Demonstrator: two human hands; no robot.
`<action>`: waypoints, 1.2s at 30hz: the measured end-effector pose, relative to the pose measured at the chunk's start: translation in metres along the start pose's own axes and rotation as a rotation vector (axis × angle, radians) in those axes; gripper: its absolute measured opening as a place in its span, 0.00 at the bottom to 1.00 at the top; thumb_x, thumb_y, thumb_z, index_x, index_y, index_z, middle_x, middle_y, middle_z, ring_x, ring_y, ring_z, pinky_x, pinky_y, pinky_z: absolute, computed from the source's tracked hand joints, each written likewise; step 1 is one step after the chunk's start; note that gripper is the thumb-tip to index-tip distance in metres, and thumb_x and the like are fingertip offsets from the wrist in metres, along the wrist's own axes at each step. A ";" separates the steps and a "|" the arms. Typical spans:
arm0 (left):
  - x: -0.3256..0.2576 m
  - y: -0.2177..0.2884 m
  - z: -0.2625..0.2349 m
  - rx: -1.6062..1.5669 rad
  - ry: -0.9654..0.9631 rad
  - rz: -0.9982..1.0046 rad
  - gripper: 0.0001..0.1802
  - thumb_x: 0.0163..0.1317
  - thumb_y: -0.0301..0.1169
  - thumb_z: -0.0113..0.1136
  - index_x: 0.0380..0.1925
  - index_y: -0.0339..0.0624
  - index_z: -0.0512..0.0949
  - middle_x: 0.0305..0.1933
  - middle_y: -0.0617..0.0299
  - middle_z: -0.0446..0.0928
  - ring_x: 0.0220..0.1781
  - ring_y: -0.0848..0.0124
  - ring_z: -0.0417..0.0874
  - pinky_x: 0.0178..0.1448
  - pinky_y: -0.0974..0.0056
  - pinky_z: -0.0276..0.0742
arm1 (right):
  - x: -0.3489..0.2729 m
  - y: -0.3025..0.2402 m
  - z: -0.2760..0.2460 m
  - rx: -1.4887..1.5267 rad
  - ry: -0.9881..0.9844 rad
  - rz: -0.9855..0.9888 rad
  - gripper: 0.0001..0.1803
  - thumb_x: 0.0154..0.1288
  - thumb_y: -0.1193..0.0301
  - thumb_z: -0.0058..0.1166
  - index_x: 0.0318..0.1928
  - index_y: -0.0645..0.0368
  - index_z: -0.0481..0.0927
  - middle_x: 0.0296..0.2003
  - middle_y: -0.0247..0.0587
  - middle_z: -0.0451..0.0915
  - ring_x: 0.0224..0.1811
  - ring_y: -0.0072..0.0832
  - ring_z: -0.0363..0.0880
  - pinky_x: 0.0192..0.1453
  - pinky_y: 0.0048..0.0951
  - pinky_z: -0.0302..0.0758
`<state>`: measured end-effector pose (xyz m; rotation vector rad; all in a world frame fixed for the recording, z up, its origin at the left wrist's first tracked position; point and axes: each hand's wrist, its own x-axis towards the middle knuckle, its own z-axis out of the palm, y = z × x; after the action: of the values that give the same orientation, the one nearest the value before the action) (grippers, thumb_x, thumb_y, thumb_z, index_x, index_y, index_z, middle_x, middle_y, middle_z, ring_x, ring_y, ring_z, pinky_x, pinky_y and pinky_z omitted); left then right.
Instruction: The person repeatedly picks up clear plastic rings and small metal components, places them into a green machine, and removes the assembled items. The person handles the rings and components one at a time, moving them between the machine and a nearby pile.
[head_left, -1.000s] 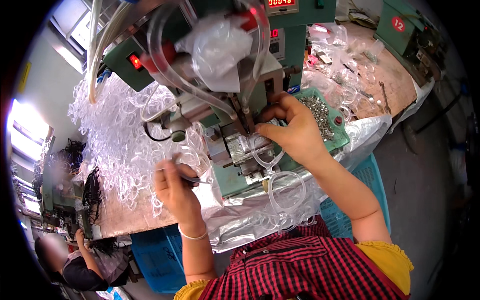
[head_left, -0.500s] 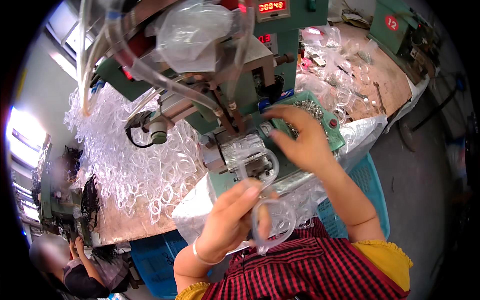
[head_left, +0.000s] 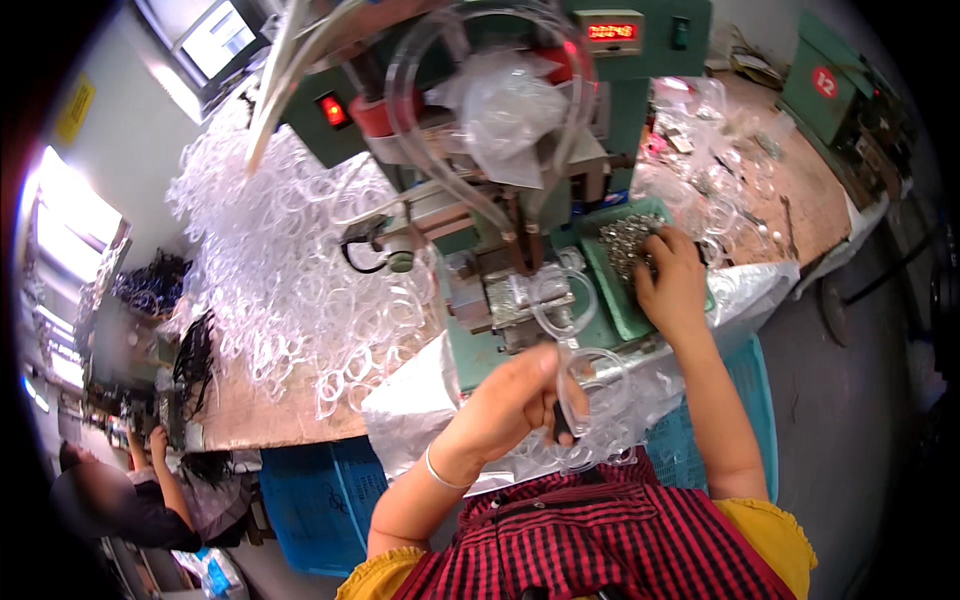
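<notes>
My left hand (head_left: 505,405) is closed around a clear plastic tube loop (head_left: 622,372), low in front of the green press. A short black handle-like piece (head_left: 563,424) also shows under its fingers; what it belongs to is hidden. A second clear loop (head_left: 590,310) hangs at the press's metal fixture (head_left: 515,300), just beyond that hand. My right hand (head_left: 676,280) reaches into a green tray (head_left: 618,308), fingers bent down onto a heap of small metal parts (head_left: 625,240). Its fingertips are partly hidden, so whatever they pinch cannot be made out.
The green press (head_left: 660,35) rises ahead, with tubes and a plastic bag (head_left: 510,115) hanging from it. A large pile of clear loops (head_left: 300,270) covers the table's left. A wrench (head_left: 788,225) lies far right. Blue baskets (head_left: 320,510) stand below. Another person (head_left: 130,505) sits far left.
My right hand has moved right, from beside the fixture into the parts tray. My left hand still holds the tube loop, and the whole view has shifted.
</notes>
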<state>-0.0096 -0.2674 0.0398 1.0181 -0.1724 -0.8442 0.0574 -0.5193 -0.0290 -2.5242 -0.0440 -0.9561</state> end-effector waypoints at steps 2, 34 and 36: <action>-0.028 -0.020 -0.020 0.393 0.113 0.120 0.17 0.69 0.36 0.53 0.47 0.31 0.75 0.36 0.54 0.81 0.38 0.68 0.82 0.40 0.68 0.76 | -0.003 0.003 0.001 0.000 0.019 -0.012 0.07 0.52 0.74 0.55 0.34 0.60 0.79 0.43 0.50 0.77 0.50 0.48 0.74 0.52 0.45 0.72; -0.025 0.081 -0.188 2.380 0.410 0.202 0.11 0.44 0.23 0.57 0.31 0.44 0.80 0.32 0.61 0.75 0.43 0.59 0.75 0.49 0.55 0.72 | 0.039 -0.077 -0.054 0.852 -0.272 0.082 0.10 0.52 0.76 0.61 0.37 0.63 0.82 0.34 0.40 0.83 0.38 0.29 0.81 0.47 0.28 0.74; -0.032 0.075 -0.193 2.224 0.412 0.207 0.10 0.41 0.22 0.57 0.28 0.43 0.79 0.36 0.59 0.75 0.45 0.57 0.75 0.48 0.56 0.73 | 0.046 -0.089 -0.029 0.984 -0.319 0.163 0.15 0.51 0.76 0.61 0.41 0.65 0.79 0.34 0.41 0.83 0.38 0.27 0.81 0.47 0.28 0.75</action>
<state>0.1043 -0.0953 0.0032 3.0828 -0.9394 0.1568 0.0579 -0.4570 0.0542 -1.6878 -0.3152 -0.3095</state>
